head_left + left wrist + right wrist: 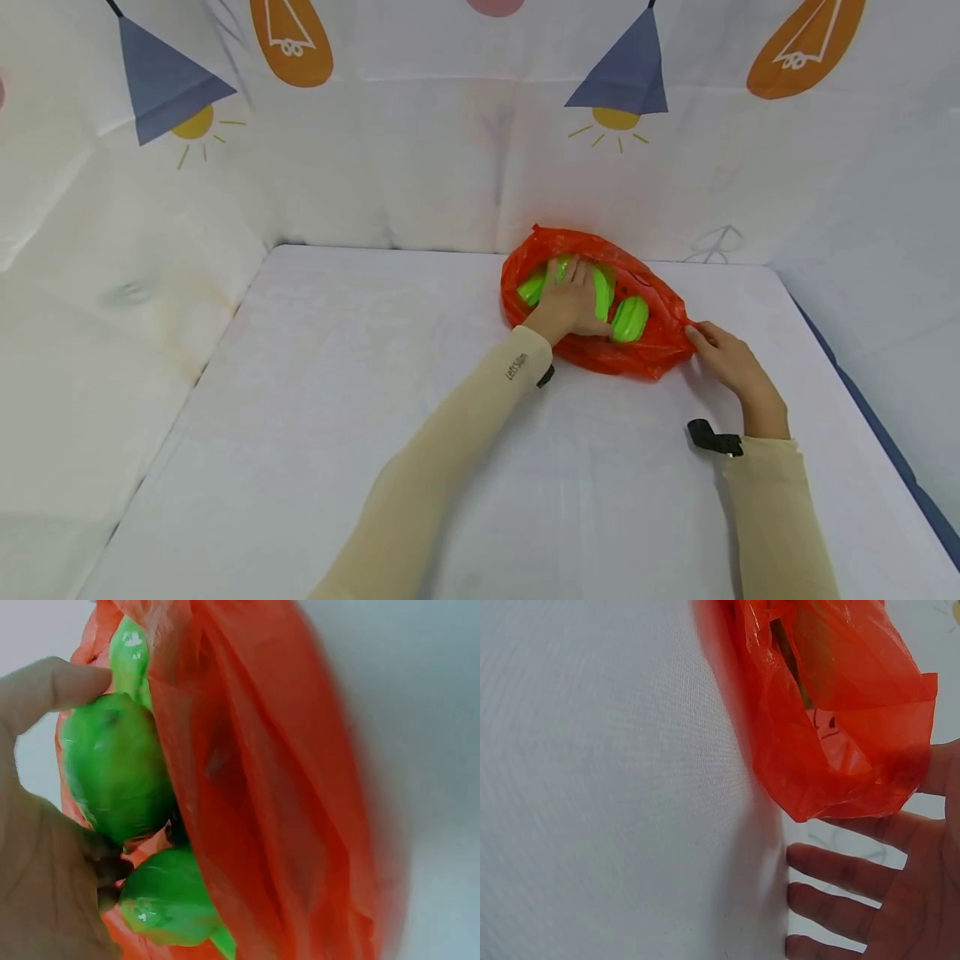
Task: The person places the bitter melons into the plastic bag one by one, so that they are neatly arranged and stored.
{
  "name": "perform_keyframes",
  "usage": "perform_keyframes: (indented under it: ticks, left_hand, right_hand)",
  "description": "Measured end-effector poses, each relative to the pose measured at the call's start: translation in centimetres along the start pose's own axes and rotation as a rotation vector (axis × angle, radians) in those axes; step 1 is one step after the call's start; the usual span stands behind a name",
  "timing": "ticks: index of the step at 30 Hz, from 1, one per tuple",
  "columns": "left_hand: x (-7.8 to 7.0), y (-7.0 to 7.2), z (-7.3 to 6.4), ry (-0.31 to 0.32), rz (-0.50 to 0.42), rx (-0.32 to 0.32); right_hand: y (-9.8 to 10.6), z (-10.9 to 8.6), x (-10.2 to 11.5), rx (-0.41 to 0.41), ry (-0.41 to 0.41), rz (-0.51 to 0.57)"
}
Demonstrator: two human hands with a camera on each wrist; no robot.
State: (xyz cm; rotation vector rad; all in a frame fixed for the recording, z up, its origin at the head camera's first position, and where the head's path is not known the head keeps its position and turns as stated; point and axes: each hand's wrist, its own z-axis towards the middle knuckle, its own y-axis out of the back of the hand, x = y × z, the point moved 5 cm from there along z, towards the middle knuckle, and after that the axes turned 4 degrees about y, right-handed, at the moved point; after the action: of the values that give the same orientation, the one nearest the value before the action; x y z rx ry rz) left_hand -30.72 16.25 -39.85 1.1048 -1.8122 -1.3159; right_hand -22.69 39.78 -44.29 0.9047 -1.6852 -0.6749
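A red plastic bag (660,358) lies with its mouth spread at the back of the table. Inside are several glossy, bright green, rounded pieces that look like fruit or vegetables, one of them a lobed green piece (630,319) near the bag's right side. My left hand (572,304) reaches into the bag from the front. Its thumb and fingers lie around a round green piece (120,765), and a second green piece (169,896) is close to the fingertips. At the bag's right corner, my right hand (727,357) pinches the plastic between thumb and forefinger; its other fingers (844,870) are spread.
A white cloth covers the table (375,375). Behind it hangs a white sheet (420,167) printed with lamps and bulbs, and another pale sheet (135,333) runs along the left side. A black wrist mount (712,437) juts from the right sleeve.
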Motion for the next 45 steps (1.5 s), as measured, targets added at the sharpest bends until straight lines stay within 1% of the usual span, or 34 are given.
perform_keyframes:
  ticks: [3, 9, 18, 22, 25, 31, 39, 42, 45]
  left_hand:
    - [0.3, 0.0, -0.2, 0.007, 0.006, 0.014]
    - [0.5, -0.2, -0.2, -0.024, -0.034, 0.013]
    - [1.1, -0.5, 0.2, -0.039, -0.045, -0.036]
    - [1.1, -0.6, 0.3, -0.052, -0.037, -0.048]
    - [1.1, -0.5, 0.2, -0.067, -0.032, -0.068]
    - [1.1, 0.0, -0.6, -0.107, -0.047, -0.131]
    - [1.0, 0.0, -2.0, -0.152, -0.063, -0.15]
    - [1.4, -0.3, -2.8, -0.195, -0.104, -0.173]
    - [2.4, -0.7, -4.0, -0.241, -0.169, -0.217]
  right_hand:
    - [0.0, -0.1, 0.1, -0.001, -0.001, -0.003]
    - [0.0, -0.1, 0.1, -0.001, -0.002, -0.008]
    - [-0.1, -0.1, 0.6, -0.01, -0.007, 0.015]
    - [-0.1, -0.2, 0.7, -0.002, -0.008, 0.012]
    - [0.0, -0.2, 0.6, 0.006, -0.015, 0.01]
    - [0.1, -0.3, 0.6, -0.005, -0.011, -0.001]
    - [0.2, -0.3, 0.4, -0.009, -0.011, -0.006]
    - [0.1, -0.3, 0.4, -0.021, 0.002, -0.011]
    - [-0.2, -0.5, 0.2, -0.031, 0.017, -0.016]
